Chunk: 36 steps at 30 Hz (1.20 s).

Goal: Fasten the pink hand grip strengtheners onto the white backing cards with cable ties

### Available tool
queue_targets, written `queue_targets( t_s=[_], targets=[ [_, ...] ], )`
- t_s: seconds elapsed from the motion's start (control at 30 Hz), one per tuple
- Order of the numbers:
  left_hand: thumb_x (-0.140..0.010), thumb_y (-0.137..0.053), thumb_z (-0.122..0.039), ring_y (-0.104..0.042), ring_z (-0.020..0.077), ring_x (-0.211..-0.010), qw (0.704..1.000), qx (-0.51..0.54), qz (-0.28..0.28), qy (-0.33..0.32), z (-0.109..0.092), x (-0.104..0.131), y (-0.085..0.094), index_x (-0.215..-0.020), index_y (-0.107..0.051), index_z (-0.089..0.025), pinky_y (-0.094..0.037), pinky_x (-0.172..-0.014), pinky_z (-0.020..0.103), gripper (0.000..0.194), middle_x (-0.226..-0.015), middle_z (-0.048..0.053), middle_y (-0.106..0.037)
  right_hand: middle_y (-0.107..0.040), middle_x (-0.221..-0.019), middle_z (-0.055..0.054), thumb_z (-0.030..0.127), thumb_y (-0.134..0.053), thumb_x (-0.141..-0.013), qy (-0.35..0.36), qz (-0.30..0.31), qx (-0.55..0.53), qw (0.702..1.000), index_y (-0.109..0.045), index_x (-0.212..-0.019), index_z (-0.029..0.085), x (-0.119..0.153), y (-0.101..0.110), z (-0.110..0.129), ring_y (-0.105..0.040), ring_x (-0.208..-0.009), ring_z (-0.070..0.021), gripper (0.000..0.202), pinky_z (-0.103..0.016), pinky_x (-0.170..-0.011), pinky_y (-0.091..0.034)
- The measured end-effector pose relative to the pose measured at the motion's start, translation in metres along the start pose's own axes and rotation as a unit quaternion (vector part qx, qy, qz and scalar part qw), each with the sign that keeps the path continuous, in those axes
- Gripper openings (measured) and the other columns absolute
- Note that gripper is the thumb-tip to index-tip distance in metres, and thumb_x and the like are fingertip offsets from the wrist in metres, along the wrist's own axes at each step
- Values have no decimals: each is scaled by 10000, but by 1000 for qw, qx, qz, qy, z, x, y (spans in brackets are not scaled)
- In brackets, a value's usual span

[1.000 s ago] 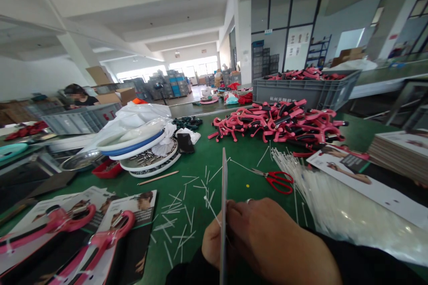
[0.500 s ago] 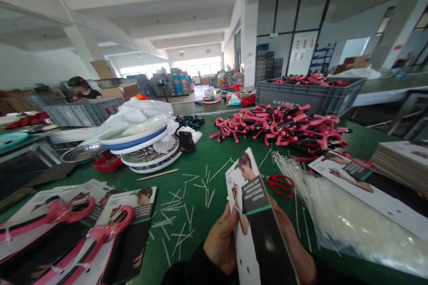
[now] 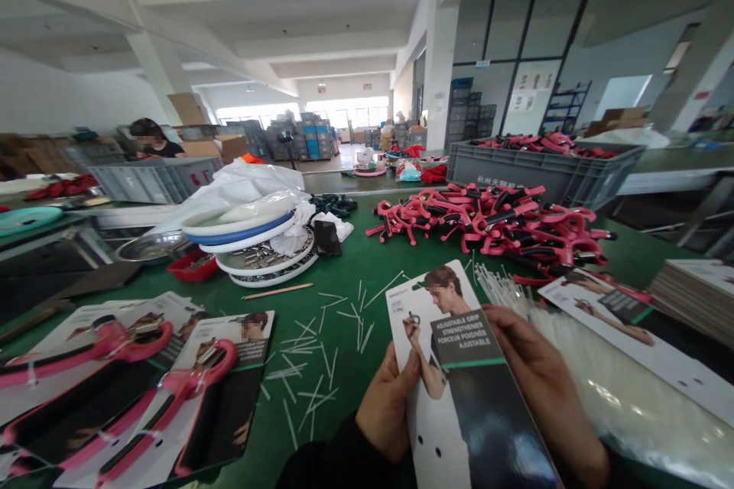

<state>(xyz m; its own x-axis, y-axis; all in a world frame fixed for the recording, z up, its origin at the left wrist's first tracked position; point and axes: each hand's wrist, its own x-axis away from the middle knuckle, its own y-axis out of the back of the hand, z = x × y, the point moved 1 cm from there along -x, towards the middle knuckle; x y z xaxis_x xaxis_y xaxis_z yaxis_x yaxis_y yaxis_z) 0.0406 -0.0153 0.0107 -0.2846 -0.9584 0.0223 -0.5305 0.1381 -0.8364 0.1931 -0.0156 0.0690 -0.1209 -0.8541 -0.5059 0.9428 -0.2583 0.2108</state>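
A printed backing card [image 3: 485, 405] for an adjustable grip strengthener stands tilted in front of me, its printed side toward the camera. My left hand [image 3: 387, 409] is closed on its left edge, thumb over the front. At the right edge my right hand [image 3: 542, 382] grips it, with some fingertips hidden behind the card. To the left lie cards with pink and black grip strengtheners [image 3: 198, 374] tied on. Loose white cable ties [image 3: 313, 348] are scattered on the green table [image 3: 338, 283]. A plastic bag of cable ties [image 3: 625, 382] lies beside my right hand.
Pink grip strengtheners [image 3: 487, 221] are heaped toward the back, before a full grey crate [image 3: 516, 172]. A stack of cards [image 3: 688, 298] and a loose card [image 3: 608, 321] lie right. Stacked round trays [image 3: 275, 267], a red bin [image 3: 192, 266] and a pencil [image 3: 278, 291] are left. A co-worker [image 3: 154, 141] sits beyond.
The card has turned to face me more squarely, so more of its print shows. My right hand has moved right with its edge. The view has shifted slightly left.
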Motion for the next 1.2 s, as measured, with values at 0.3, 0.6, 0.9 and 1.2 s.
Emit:
queue_targets(
  t_s=[0.3, 0.6, 0.9, 1.2],
  targets=[
    [-772, -637, -228, -603, 212, -964, 999, -37, 9, -25, 1, -1, 4, -1141, -529, -224, -444, -839, 312, 384, -1128, 61, -624, -632, -933, -31, 132, -596, -700, 287, 224, 426, 828, -644, -873, 265, 0, -3, 42, -560, -899, -263, 223, -426, -760, -441],
    [-776, -636, -260, -600, 221, -975, 995, -95, -6, -13, 0, -3, 12, -1139, -527, -221, -419, -873, 339, 381, -1112, 81, -630, -624, -934, -49, 37, -467, -773, 256, 335, 347, 837, -637, -868, 198, -3, -5, 11, -555, -854, -180, 253, -315, -773, -427],
    [-726, -678, -328, -610, 221, -925, 991, -132, -4, -8, -1, -2, 11, -1123, -548, -205, -432, -841, 327, 436, -1058, 80, -649, -629, -769, -32, 65, -404, -827, 297, 375, 262, 838, -620, -888, 194, -10, 6, 11, -575, -722, -142, 258, -269, -686, -454],
    [-740, -663, -329, -626, 175, -778, 982, -180, -48, -26, -3, -4, 10, -1145, -496, -191, -458, -741, 286, 460, -947, 62, -668, -654, -729, 10, 208, -566, -809, 207, 191, 193, 940, -587, -850, 213, -4, 13, 20, -617, -662, -117, 46, -214, -611, -489]
  ],
)
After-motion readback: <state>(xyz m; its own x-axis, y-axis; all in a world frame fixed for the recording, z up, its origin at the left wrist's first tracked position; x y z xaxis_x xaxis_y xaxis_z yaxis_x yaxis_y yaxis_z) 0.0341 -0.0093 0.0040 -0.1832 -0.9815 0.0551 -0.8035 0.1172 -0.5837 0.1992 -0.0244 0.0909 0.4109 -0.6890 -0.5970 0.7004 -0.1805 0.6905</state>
